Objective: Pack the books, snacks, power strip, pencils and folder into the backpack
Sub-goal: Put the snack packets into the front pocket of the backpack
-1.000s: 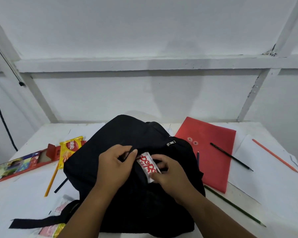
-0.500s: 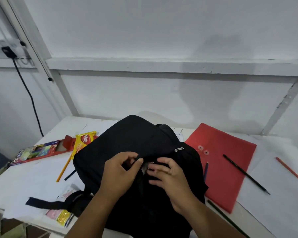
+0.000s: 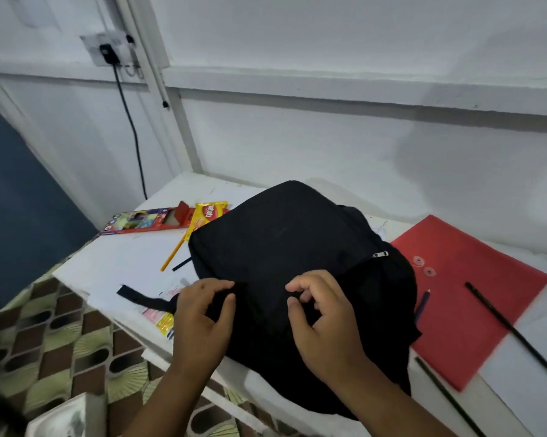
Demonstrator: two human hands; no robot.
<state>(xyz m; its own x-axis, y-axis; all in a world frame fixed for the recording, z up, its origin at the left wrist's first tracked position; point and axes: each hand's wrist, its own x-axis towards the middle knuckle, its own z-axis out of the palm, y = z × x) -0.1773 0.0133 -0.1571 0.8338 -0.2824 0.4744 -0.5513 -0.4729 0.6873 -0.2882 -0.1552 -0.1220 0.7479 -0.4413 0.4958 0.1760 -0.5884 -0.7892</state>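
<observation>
backpack (image 3: 285,247) flat on tabletop (image 3: 108,266), soft, floppy, likely light | left hand (image 3: 199,316) grip pinches its fabric edge | right hand (image 3: 322,313) grip curled, hold unclear | folder (image 3: 474,298) thin, bendy: take by edge | yellow snack (image 3: 207,214) crinkly, crushable

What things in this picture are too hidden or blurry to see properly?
- Inside of the backpack, head view: its black fabric covers whatever is packed.
- Pink and yellow packet: mostly under the strap and left hand; print unreadable.
- Green pencil: cut off by the bottom edge.
- Blue pencil: partly behind the backpack.
- Right hand: curled fingers; whether they pinch fabric is unclear.
</observation>
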